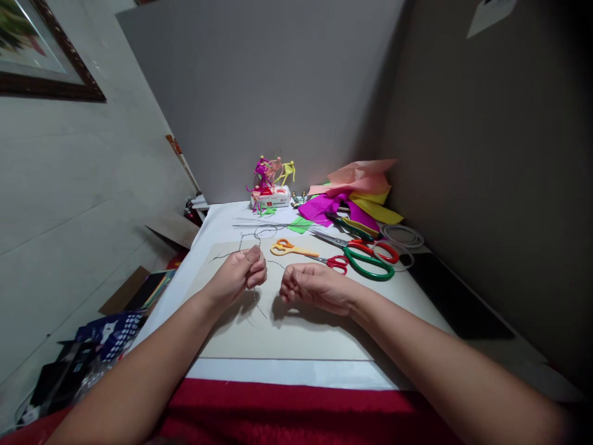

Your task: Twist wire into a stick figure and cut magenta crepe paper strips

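My left hand (241, 274) is closed in a pinch on a thin grey wire (273, 264) above a beige board (296, 337). The wire runs from that pinch across to my right hand (311, 287), whose fingers are curled shut on its other part. More bent wire (259, 235) loops on the table just beyond my hands. Both forearms reach in from the bottom of the view.
Behind my hands lie yellow-handled scissors (290, 248), small red scissors (336, 262) and large green-and-red scissors (370, 256). Coloured paper sheets (356, 194), small paper-wrapped figures (271, 173) on a white box, a wire coil (403, 236) and a dark tablet (456, 300) sit further back and right. Clutter lies on the floor left.
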Demonstrator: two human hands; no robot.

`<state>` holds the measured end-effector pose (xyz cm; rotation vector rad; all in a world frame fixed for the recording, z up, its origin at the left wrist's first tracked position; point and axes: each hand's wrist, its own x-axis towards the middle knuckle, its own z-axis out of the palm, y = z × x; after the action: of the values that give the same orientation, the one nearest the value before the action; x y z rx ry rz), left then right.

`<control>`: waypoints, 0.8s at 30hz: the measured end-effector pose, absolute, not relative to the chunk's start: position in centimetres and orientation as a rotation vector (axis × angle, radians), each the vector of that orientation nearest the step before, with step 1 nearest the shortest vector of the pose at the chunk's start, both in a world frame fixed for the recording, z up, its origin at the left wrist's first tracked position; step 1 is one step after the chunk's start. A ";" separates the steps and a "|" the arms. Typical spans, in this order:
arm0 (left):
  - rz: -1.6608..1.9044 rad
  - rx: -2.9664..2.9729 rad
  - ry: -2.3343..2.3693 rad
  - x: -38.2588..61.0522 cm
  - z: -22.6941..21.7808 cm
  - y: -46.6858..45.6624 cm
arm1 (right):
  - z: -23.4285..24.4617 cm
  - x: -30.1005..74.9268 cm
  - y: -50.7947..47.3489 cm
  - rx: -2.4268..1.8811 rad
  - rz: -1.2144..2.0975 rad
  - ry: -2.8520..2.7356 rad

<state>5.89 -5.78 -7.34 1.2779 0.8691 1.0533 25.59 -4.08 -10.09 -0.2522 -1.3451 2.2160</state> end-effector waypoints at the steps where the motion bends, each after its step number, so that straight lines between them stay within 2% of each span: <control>1: 1.055 1.281 0.878 5.9 -7.3 -5.8 | -10.1 25.6 -4.0 -0.302 2.156 -1.417; 4: 1.046 1.296 0.915 6.0 -7.5 -5.7 | -9.8 25.7 -3.8 -0.600 1.749 -1.765; 8: 1.016 1.291 0.961 6.4 -8.0 -5.4 | -9.6 25.7 -3.8 -0.869 0.748 -2.101; 10: 1.027 1.279 0.957 6.4 -8.1 -5.4 | -9.5 25.7 -3.9 -0.846 0.550 -2.103; 12: 1.042 1.276 0.942 6.3 -7.9 -5.4 | -9.5 25.7 -4.0 -0.836 0.779 -2.027; 15: 1.056 1.273 0.906 6.1 -7.4 -5.6 | -9.5 25.9 -3.9 -0.637 1.617 -1.772; 17: 1.062 1.265 0.877 6.0 -7.2 -5.7 | -9.5 26.1 -3.7 -0.402 2.049 -1.551; 19: 1.067 1.258 0.855 6.0 -7.2 -5.7 | -9.6 26.2 -3.7 -0.247 2.235 -1.375; 24: 1.080 1.246 0.831 5.9 -7.4 -5.6 | -10.0 25.7 -4.2 -0.138 2.354 -1.135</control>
<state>5.93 -5.62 -7.40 1.2461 0.8307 1.0796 25.68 -4.19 -9.99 -0.1384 -1.1354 2.3535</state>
